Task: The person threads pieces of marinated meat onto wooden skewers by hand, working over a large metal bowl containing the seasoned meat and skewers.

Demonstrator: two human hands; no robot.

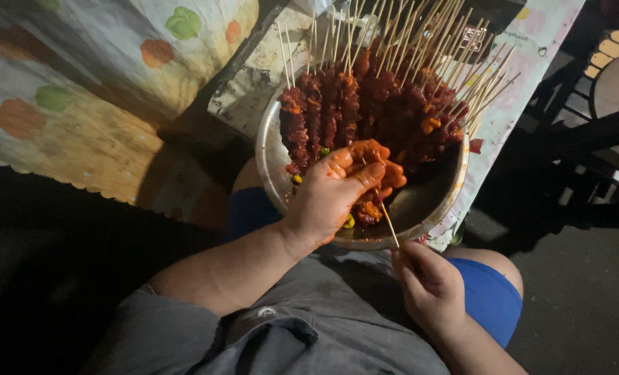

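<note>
a round metal bowl (273, 149) is seen on the lap of a seated person, its far side against a table edge. the back half of the bowl is filled with a pile of red meat skewers (365, 104), and their thin sticks are fanned up and away. the left hand (334, 194) is reached into the bowl from the near side, with the forearm slanted up from the lower left. its fingers (365, 177) are curled around a few saucy orange-red meat pieces (382, 177), so the hand is half closed on the meat and is smeared with red sauce. the meat pieces are held just in front of the pile, over the bare front part of the bowl. the right hand (427, 285) is kept low, just outside the near rim of the bowl, above a blue-shorted thigh. a thin bamboo stick (386, 215) is pinched between its thumb and fingertips, with the other fingers folded in. the stick is pointed up and to the left, and its far end is stuck into the meat held by the left hand. a flowery tablecloth (80, 83) is spread on the left. a grey shirt (289, 326) is seen at the bottom.
</note>
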